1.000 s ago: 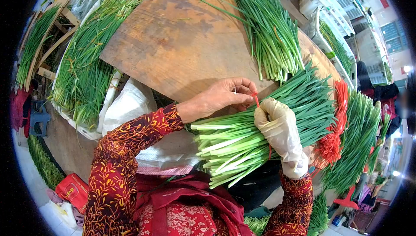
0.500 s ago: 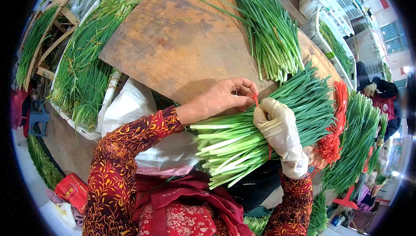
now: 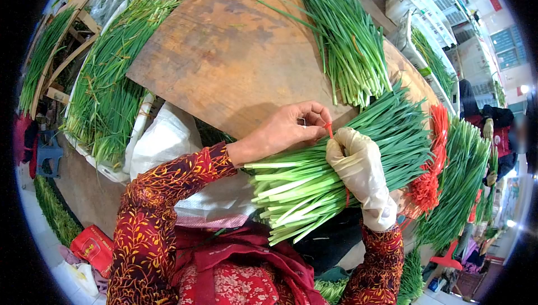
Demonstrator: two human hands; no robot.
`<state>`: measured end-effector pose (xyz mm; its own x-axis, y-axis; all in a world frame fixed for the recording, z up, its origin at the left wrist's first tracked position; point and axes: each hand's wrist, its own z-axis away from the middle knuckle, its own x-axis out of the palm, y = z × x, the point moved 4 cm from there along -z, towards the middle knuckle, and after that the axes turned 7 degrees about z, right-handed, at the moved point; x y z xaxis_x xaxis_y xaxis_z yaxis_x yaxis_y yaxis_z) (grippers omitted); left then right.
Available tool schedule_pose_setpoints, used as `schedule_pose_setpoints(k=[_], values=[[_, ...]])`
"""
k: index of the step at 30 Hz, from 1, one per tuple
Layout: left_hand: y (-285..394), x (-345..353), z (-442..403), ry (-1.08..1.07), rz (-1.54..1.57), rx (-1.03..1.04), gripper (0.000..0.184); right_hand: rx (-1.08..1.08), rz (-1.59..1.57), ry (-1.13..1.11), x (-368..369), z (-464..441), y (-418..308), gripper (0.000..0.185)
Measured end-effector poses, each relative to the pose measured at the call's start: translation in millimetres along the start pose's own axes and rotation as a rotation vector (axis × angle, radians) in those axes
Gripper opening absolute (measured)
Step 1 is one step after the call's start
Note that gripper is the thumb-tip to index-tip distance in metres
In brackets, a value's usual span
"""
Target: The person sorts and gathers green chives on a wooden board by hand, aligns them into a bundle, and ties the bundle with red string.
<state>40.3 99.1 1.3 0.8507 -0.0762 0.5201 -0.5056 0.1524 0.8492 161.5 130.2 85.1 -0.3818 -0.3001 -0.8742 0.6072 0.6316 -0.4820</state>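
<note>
A thick bundle of green stalks [image 3: 297,187] lies across the near edge of the board, pale ends to the left, leaves to the right. A red tie [image 3: 329,130] runs around it and rises between my hands. Bare, my left hand [image 3: 288,128] pinches the upper end of that tie above the stalks. My right hand [image 3: 358,165], in a pale glove, rests on the bundle with its fingers curled on the tie's lower part. Red ties [image 3: 428,176] hang in a bunch by the leaf tips.
Loose stalks [image 3: 353,52] lie on the wooden board [image 3: 224,52]. A white tub [image 3: 137,131] of greens stands at the left, beside a white sack [image 3: 162,142]. More greens [image 3: 457,187] lie at the right. A person [image 3: 496,131] is at the far right, near white crates [image 3: 417,2].
My hands keep almost the same pose on the tie and bundle. At the far right, the other person's arms and gloved hand have shifted, and greens now hang there.
</note>
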Motion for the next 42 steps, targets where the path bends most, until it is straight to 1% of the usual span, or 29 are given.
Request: schedule_pose_setpoints(k=[5,8,11,18,20,23,27,32,36,39,41,42], values=[[-5,-1,-3,-0.008,-0.016,0.084,0.015,0.000,0.004,-0.017,1,-1,1,0.009],[1,1,0,0.011,-0.106,0.081,0.014,-0.004,0.003,-0.011,1,-1,0,0.010],[-1,0,-1,0.017,-0.071,0.042,0.015,-0.004,0.014,-0.008,1,-1,-1,0.011],[2,2,0,0.024,-0.111,0.064,0.016,-0.017,0.037,-0.025,0,-2,-1,0.010],[3,3,1,0.029,-0.163,0.070,0.016,-0.012,0.036,-0.025,0,-3,-2,0.010],[3,3,1,0.040,-0.156,0.038,0.016,-0.004,0.034,-0.036,1,-3,-1,0.010],[7,4,3,0.048,-0.139,0.067,0.017,0.006,0.044,-0.053,1,-3,-2,0.010],[15,7,6,0.061,-0.356,0.163,0.018,0.009,0.054,-0.052,1,-4,-1,0.010],[10,6,5,0.051,-0.301,0.189,0.019,0.024,0.050,-0.070,1,-5,-2,0.010],[9,5,1,0.076,-0.385,0.175,0.017,0.006,0.043,-0.035,0,-3,0,0.010],[-1,-1,-4,0.065,-0.025,-0.037,0.015,0.034,0.008,-0.006,0,0,2,0.010],[-1,-1,-3,0.067,-0.027,-0.036,0.015,0.066,-0.026,0.021,0,1,4,0.010]])
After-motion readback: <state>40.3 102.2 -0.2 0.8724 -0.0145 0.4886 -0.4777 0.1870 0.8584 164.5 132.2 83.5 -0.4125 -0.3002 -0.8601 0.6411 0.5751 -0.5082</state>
